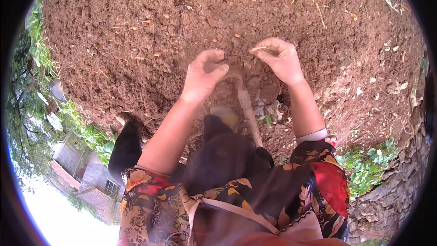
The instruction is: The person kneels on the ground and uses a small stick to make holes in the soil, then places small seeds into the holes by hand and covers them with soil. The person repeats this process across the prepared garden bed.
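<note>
My left hand (pixel 205 74) hovers over loose reddish-brown soil (pixel 177 89), its thumb and index finger curved apart with nothing visible between them. To its right, my right hand (pixel 278 58) pinches a thin, pale, strip-like piece (pixel 261 48) between thumb and fingers; I cannot tell what it is. A soil-coated wooden stick (pixel 247 104), perhaps a tool handle, slants from below the hands towards my dark trouser legs. Its upper end bends to the left and is blurred near my left thumb. Small orange-brown pieces (pixel 157 54) lie scattered on the soil ahead.
Green plants (pixel 97 138) edge the ground at the left, with a building (pixel 92 174) beyond. Leafy growth (pixel 368 167) and a stacked stone wall (pixel 385 208) stand at the right. A dry stalk (pixel 320 14) and pale flakes (pixel 359 91) lie on the soil.
</note>
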Motion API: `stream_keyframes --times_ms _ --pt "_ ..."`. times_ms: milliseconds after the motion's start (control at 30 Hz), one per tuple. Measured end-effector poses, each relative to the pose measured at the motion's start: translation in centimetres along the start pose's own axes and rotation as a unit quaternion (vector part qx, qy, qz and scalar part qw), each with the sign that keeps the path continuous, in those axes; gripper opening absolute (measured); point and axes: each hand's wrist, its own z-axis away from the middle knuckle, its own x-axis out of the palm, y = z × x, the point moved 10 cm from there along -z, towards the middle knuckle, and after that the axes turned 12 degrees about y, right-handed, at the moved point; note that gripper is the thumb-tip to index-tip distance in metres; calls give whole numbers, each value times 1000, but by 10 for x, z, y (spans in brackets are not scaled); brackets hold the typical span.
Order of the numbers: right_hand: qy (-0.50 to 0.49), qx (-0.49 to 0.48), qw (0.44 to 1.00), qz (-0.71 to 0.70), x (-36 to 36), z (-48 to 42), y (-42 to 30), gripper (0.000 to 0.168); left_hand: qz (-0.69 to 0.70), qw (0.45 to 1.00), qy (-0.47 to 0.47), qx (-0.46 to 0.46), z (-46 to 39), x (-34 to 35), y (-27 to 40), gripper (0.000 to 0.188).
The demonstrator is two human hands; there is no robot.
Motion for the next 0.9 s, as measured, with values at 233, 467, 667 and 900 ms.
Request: stream_keyframes --times_ms 233,467,667,900 --pt "213 -24 914 345 -112 -35 12 11 12 998 45 -50 -5 -45 -13 21" --pt "104 -83 924 357 -30 -45 17 11 1 997 48 -54 -2 -47 -23 20" --pt "135 -272 825 476 21 -43 9 3 -16 998 43 -45 1 -62 -21 20" --pt "74 -252 793 550 53 -35 4 14 -52 996 55 -42 16 -100 -26 17"
